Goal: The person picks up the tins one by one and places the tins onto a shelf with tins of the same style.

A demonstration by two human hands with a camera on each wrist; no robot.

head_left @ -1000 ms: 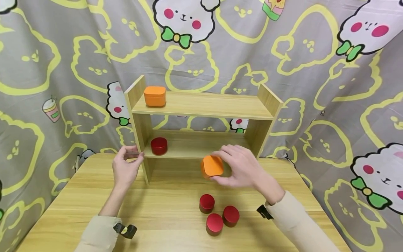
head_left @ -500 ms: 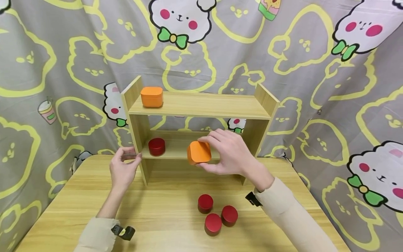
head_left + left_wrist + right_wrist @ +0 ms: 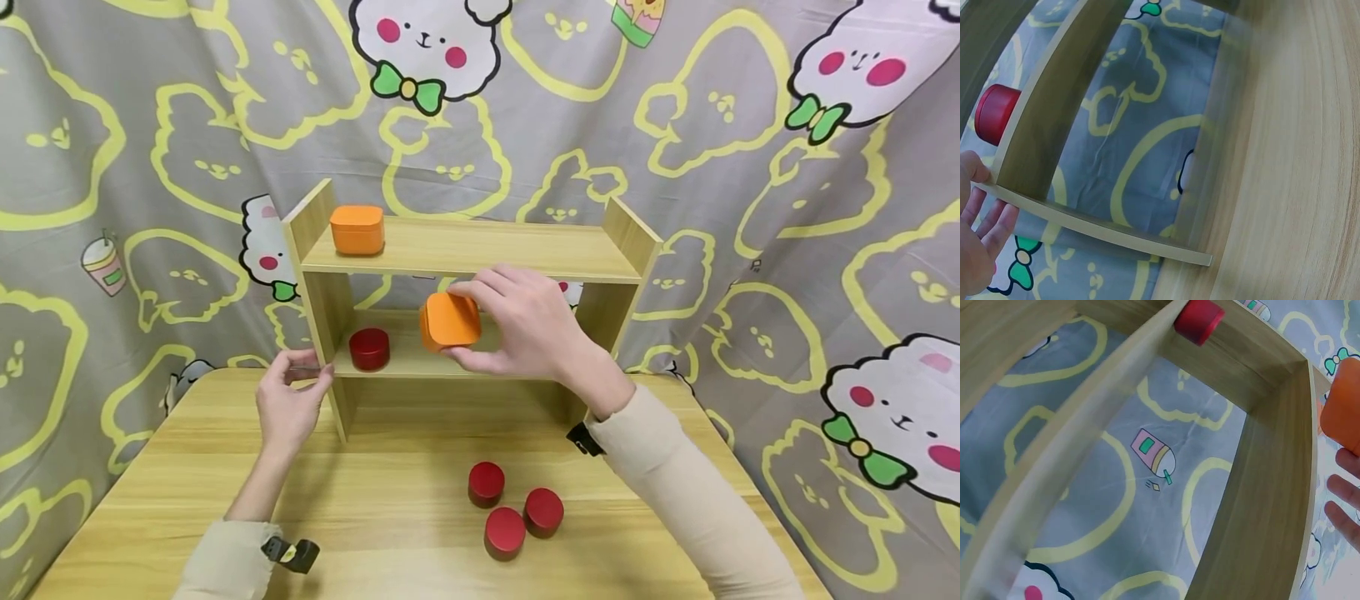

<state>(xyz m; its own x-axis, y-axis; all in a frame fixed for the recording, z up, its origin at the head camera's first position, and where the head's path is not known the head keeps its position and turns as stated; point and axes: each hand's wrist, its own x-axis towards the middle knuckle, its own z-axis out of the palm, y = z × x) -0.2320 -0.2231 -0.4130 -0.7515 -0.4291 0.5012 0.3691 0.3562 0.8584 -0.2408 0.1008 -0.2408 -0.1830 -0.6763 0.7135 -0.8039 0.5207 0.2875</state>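
My right hand (image 3: 532, 325) holds an orange box with rounded corners (image 3: 452, 321) between thumb and fingers, in front of the wooden shelf's middle opening. The same orange box (image 3: 1342, 406) shows at the right edge of the right wrist view. My left hand (image 3: 291, 398) pinches the front edge of the shelf's left side panel (image 3: 324, 350), thumb on one face and fingers on the other. A red round tin (image 3: 369, 349) sits at the left end of the middle board (image 3: 435, 358). Another orange box (image 3: 357, 230) stands at the left end of the top board (image 3: 495, 247).
Three red round tins, one (image 3: 486, 483) farther back, one (image 3: 543, 512) to the right and one (image 3: 505, 533) nearest, stand on the wooden table (image 3: 405, 508). A patterned grey curtain (image 3: 697, 192) hangs behind the shelf.
My right hand has raised the orange box up and to the left, from below the middle board to in front of the middle opening. My left hand stays at the side panel.
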